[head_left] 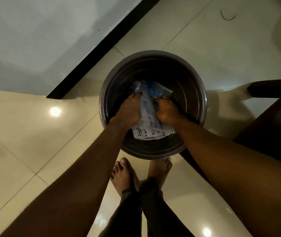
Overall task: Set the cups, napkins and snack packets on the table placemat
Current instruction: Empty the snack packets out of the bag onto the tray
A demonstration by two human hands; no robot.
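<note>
A round dark tub [201, 93] stands on the tiled floor below me. Inside it lies a clear plastic zip bag [149, 106] with blue trim and white handwritten labels at its near end. Both of my hands are down in the tub. My left hand [129, 111] grips the bag's left side and my right hand [166, 111] grips its right side, fingers curled into the plastic. What the bag holds is hidden. No cups, napkins, placemat or tabletop can be seen.
Dark wooden furniture [273, 120] juts in at the right, close to the tub. A pale wall with a black skirting strip [102, 47] runs diagonally at upper left. My bare feet [124, 175] stand on glossy cream tiles just behind the tub.
</note>
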